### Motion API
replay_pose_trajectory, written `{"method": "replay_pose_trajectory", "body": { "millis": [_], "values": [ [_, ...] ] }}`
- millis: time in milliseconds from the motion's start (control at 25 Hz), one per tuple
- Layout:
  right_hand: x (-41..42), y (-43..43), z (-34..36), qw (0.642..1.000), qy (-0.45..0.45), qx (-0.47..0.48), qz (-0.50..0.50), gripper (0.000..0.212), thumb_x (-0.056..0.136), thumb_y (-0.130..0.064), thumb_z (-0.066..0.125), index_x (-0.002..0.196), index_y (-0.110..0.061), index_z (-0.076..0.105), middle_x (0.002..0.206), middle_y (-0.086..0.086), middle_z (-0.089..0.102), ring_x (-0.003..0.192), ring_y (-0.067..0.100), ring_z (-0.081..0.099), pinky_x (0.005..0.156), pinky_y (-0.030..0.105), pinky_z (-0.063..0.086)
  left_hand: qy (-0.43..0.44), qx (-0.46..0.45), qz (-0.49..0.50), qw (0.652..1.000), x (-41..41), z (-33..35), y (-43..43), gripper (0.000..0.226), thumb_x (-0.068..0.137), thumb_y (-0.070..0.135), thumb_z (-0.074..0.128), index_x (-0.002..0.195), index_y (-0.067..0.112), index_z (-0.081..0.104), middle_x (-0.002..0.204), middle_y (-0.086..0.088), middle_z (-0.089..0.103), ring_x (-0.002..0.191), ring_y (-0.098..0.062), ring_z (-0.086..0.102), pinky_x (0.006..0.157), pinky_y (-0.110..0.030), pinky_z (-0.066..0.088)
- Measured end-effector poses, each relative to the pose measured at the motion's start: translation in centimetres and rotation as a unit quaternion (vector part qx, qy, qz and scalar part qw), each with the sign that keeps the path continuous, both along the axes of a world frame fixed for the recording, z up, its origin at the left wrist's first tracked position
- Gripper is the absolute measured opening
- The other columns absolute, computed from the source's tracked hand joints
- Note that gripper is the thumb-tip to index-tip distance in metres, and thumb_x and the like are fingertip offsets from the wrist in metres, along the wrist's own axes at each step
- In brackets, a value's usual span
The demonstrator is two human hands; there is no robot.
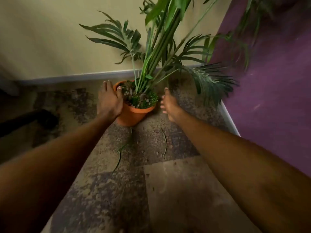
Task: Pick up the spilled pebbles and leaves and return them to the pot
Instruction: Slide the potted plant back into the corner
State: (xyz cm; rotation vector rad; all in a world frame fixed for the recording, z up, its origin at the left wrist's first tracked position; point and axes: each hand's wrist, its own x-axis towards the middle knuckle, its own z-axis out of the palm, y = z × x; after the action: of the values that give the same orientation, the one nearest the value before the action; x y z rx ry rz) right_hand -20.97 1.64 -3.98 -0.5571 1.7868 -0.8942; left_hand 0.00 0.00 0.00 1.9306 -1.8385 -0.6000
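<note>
At the pot's left rim, left hand (110, 100) lies flat against the pot (133, 115), fingers spread, thumb over the rim onto the soil. Right hand (168, 105) hovers just right of the pot, fingers loosely spread, holding nothing, not touching. Pot stands on the floor (168, 182) near the wall corner. Spilled leaves (164, 142) lie on the floor nearer the person than either hand, under the forearms: thin, light, floppy, so pinch mid-length. Pebbles: small, hard, probably scattered specks; too blurred to single out.
</note>
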Motion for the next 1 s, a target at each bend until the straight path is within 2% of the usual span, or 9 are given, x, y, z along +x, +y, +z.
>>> {"method": "replay_pose_trajectory", "body": {
  "millis": [200, 320, 400, 440, 560, 640, 720, 920, 1000],
  "values": [
    [-1.0, -2.1, -2.8, 0.998, 0.008, -0.004, 0.060, 0.076, 0.103, -0.064, 0.022, 0.153, -0.012, 0.042, 0.152, 0.013, 0.049, 0.130, 0.033, 0.052, 0.110, 0.048, 0.044, -0.010, 0.064, 0.028, 0.998, 0.3, 0.0, -1.8, 0.062, 0.113, 0.036, 0.025, 0.132, -0.012, 0.058, 0.140, -0.037, 0.056, 0.131, -0.049, 0.055, 0.112, -0.051, 0.043],
    [-1.9, -3.4, -3.2, 0.995, -0.063, 0.017, 0.071, 0.077, 0.104, -0.064, 0.018, 0.159, -0.013, 0.030, 0.155, 0.015, 0.044, 0.134, 0.039, 0.051, 0.106, 0.051, 0.045, 0.073, 0.122, -0.009, 0.990, 0.4, 0.3, -1.8, 0.056, 0.114, 0.032, 0.028, 0.127, -0.014, 0.057, 0.131, -0.035, 0.059, 0.115, -0.051, 0.062, 0.093, -0.056, 0.059],
    [-2.3, -4.4, -2.9, 0.992, -0.085, 0.027, 0.094, 0.074, 0.105, -0.061, 0.017, 0.159, -0.011, 0.030, 0.155, 0.018, 0.043, 0.136, 0.041, 0.049, 0.106, 0.052, 0.045, 0.163, 0.181, -0.024, 0.970, 0.3, 0.7, -2.0, 0.041, 0.114, 0.026, 0.032, 0.106, -0.005, 0.058, 0.109, -0.024, 0.061, 0.086, -0.033, 0.066, 0.065, -0.035, 0.065],
    [-2.3, -4.8, -2.9, 0.990, -0.087, 0.027, 0.108, 0.071, 0.106, -0.058, 0.018, 0.158, -0.011, 0.032, 0.155, 0.018, 0.043, 0.136, 0.041, 0.048, 0.106, 0.051, 0.045, 0.183, 0.203, -0.024, 0.962, 0.2, 0.8, -2.1, 0.035, 0.113, 0.024, 0.034, 0.097, 0.002, 0.057, 0.097, -0.017, 0.060, 0.076, -0.024, 0.061, 0.055, -0.027, 0.059],
    [-1.8, -5.9, -3.5, 0.986, -0.084, 0.022, 0.145, 0.056, 0.108, -0.047, 0.027, 0.148, -0.012, 0.045, 0.149, 0.016, 0.048, 0.131, 0.039, 0.052, 0.098, 0.049, 0.048, 0.214, 0.209, -0.013, 0.954, -0.1, 0.5, -3.3, 0.016, 0.110, 0.012, 0.040, 0.106, 0.005, 0.054, 0.084, -0.009, 0.055, 0.068, -0.018, 0.055, 0.059, -0.027, 0.052],
    [-1.4, -6.4, -4.0, 0.985, -0.082, 0.027, 0.148, 0.039, 0.109, -0.040, 0.032, 0.121, -0.014, 0.058, 0.135, 0.015, 0.057, 0.109, 0.032, 0.060, 0.085, 0.044, 0.050, 0.217, 0.197, 0.029, 0.956, -0.4, -0.2, -4.1, 0.014, 0.108, 0.005, 0.041, 0.109, 0.005, 0.055, 0.094, -0.018, 0.055, 0.069, -0.023, 0.054, 0.061, -0.034, 0.051],
    [-1.1, -6.9, -4.5, 0.987, -0.075, 0.037, 0.135, 0.033, 0.109, -0.034, 0.032, 0.098, -0.018, 0.058, 0.115, 0.010, 0.061, 0.095, 0.025, 0.058, 0.076, 0.041, 0.050, 0.228, 0.194, 0.086, 0.950, -0.3, -1.0, -4.6, 0.019, 0.106, 0.002, 0.041, 0.108, 0.001, 0.060, 0.102, -0.023, 0.054, 0.076, -0.031, 0.056, 0.064, -0.042, 0.051],
    [-1.1, -7.7, -5.4, 0.987, -0.066, 0.052, 0.135, 0.032, 0.110, -0.024, 0.036, 0.087, -0.016, 0.057, 0.090, 0.004, 0.060, 0.092, 0.021, 0.058, 0.091, 0.042, 0.053, 0.200, 0.169, 0.109, 0.959, 0.2, -2.0, -5.9, 0.017, 0.095, -0.010, 0.053, 0.105, -0.014, 0.066, 0.104, -0.033, 0.065, 0.096, -0.042, 0.068, 0.081, -0.054, 0.059],
    [-1.2, -7.9, -5.3, 0.987, -0.057, 0.056, 0.139, 0.031, 0.110, -0.022, 0.037, 0.088, -0.016, 0.057, 0.090, 0.004, 0.061, 0.094, 0.021, 0.059, 0.086, 0.042, 0.056, 0.174, 0.144, 0.115, 0.967, 0.3, -2.3, -6.2, 0.021, 0.092, -0.013, 0.052, 0.106, -0.017, 0.068, 0.099, -0.034, 0.067, 0.087, -0.041, 0.071, 0.077, -0.053, 0.061]
  ]
}}
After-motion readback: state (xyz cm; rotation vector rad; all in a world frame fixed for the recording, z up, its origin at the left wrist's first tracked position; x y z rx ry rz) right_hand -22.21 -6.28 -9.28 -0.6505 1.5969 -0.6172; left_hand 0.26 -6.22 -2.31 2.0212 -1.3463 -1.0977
